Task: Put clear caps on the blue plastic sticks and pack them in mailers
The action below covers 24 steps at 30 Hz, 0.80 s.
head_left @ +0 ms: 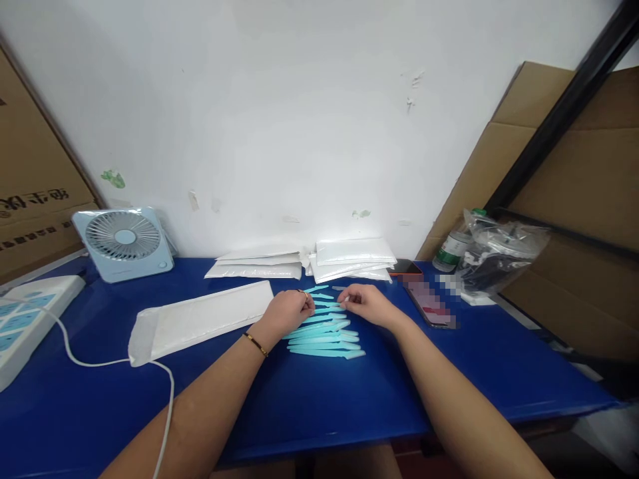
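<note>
Several slim turquoise eyebrow razors [327, 346] lie in a loose row on the blue table, their handles mostly to the left. Over the far part of this row, my left hand [288, 313] is closed, with its fingertips on the left part of one razor. My right hand [368, 305] pinches around the right end of that razor, and its fingertips partly hide the end. A small clear piece lies just behind my right fingers. Left of my left hand rests a long white padded mailer [210, 318].
White padded mailers [254, 263] lie stacked against the wall, with a second stack [352, 256] beside them. A phone [426, 303] lies right. A bottle [452, 251] and clear plastic bag [499, 256] stand far right. A fan [124, 243], power strip [34, 319] and white cable [94, 364] occupy the left.
</note>
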Tool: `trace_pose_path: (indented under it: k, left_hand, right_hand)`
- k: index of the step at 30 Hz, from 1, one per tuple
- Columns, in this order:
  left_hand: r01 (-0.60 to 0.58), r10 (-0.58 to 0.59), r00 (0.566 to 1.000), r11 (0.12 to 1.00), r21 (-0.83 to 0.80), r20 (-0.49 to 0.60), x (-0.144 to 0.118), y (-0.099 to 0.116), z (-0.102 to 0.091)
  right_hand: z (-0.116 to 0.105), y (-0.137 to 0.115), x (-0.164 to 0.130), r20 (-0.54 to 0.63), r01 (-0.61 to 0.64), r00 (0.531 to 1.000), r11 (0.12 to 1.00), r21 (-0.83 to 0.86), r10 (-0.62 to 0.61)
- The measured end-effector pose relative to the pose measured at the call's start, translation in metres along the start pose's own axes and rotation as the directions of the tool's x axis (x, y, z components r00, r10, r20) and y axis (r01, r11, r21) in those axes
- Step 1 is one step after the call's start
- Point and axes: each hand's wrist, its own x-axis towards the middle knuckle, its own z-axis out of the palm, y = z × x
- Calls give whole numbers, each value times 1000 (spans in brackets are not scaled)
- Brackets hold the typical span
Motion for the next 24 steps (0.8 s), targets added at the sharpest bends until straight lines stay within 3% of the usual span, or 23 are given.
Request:
trace_pose_path:
  k: [4, 9, 11, 13, 16, 19, 24]
  left_hand:
    - [26, -22, 995, 999, 37, -93, 0, -5, 1]
    - [3, 9, 993, 994, 106, -118, 1, -12, 3]
    - [6, 7, 994, 993, 115, -112, 2, -13, 2]
    - [12, 1, 995, 992, 123, -104, 1, -11, 1]
    - [18, -3, 995, 990, 138, -104, 1, -9, 0]
    - [28, -14, 995, 991, 132, -101, 1, -7, -1]
    - [47, -37, 997, 990, 131, -74, 1, -6, -3]
  right_hand:
    - [-20, 9, -2, -257, -46, 963, 988, 148, 83]
    - [-32, 18, -4, -268, 8, 960, 954, 301, 77]
    - [-30, 24, -3, -257, -34, 963, 980, 198, 85]
    - [-26, 30, -3, -252, -96, 964, 995, -17, 88]
    - [-23, 36, -1, -189, -105, 980, 960, -260, 56]
    - [-22, 34, 0, -114, -108, 991, 941, -321, 75]
    - [-22, 25, -2, -98, -100, 993, 942, -320, 72]
